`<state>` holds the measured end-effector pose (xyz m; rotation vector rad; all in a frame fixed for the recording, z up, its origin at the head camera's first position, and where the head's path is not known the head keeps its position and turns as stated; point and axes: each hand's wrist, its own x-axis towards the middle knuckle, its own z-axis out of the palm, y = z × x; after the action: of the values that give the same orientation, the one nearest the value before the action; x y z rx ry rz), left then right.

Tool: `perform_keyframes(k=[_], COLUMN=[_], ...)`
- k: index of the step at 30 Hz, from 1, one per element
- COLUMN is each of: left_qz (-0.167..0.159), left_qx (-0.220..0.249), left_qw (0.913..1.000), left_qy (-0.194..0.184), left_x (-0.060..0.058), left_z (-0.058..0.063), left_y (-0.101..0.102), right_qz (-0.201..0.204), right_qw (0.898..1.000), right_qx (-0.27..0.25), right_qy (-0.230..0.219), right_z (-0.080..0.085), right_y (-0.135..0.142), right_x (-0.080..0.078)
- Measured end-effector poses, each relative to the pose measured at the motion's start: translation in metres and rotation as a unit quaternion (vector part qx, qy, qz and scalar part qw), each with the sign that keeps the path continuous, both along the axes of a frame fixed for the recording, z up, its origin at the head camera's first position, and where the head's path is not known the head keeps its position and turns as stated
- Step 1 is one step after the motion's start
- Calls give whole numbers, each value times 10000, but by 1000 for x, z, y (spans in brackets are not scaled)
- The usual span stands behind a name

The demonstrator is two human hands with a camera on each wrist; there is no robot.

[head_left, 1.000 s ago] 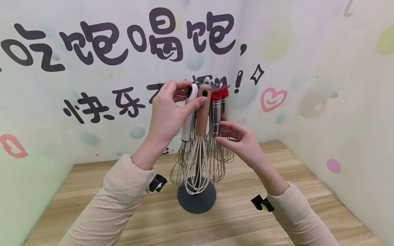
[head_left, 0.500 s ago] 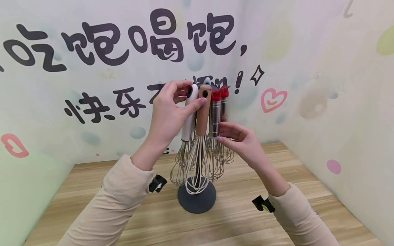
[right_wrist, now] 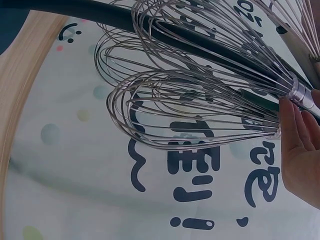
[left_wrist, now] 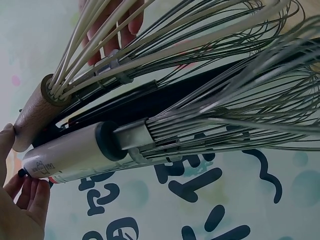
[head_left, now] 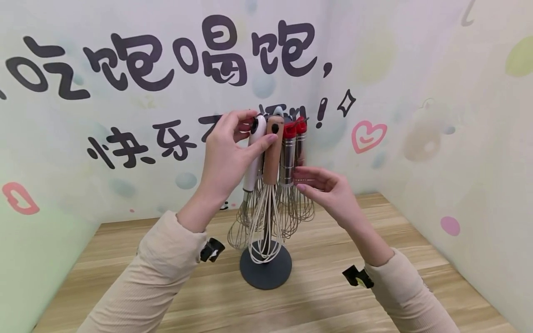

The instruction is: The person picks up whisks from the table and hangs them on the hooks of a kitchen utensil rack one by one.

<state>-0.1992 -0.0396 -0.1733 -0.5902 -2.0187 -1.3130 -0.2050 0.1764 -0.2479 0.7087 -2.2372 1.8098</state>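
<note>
Several whisks hang handle-up from a stand with a dark round base (head_left: 265, 273). My left hand (head_left: 225, 155) grips at the top of two of them: its thumb presses the wooden-handled whisk (head_left: 272, 162), and its fingers reach round the top of the white-handled whisk (head_left: 254, 171). My right hand (head_left: 326, 192) is beside the lower end of a metal-handled whisk with a red top (head_left: 288, 159); its fingertips are at or very near the handle, with thumb and fingers apart. Behind is a second red-topped whisk (head_left: 300, 138). In the right wrist view, wire loops (right_wrist: 185, 110) extend left from my fingers.
The stand is on a wood-grain table (head_left: 354, 286). A wall (head_left: 166, 106) with dark lettering rises behind it, and another wall (head_left: 458, 152) flanks the right. Cream sleeves (head_left: 154, 259) with black wrist mounts cover both forearms.
The front red-topped whisk has shifted slightly left, and its wire end has swung left. The right thumb has drawn away from its handle. My left hand keeps its hold.
</note>
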Motion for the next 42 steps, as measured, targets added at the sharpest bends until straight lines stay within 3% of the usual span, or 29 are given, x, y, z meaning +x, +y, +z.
perform_keyframes(k=[14,25,29,33,42], left_qz=[127,592,768,964,1325], left_qx=[13,231,332,272,-25], left_qw=[9999,9962,9928,9873,9762], left_qy=[62,-597,-863,-1235,-1714], left_x=[0,5,6,7,6], left_z=[-4,-4,-8,-16,-39], left_y=[-8,-37,-53,-68,-98], right_qz=[-190,-769,-1167,-1690,-2482], right_qw=[9971,9895,9883,9839,9641], right_qx=[-671,-1067,-792,-159,594], right_qy=[319,594,583,563,731], right_z=[2,4,2,-1,-17], right_y=[8,21,28,34,46], right_x=[-2,-9,-16,-23,-39])
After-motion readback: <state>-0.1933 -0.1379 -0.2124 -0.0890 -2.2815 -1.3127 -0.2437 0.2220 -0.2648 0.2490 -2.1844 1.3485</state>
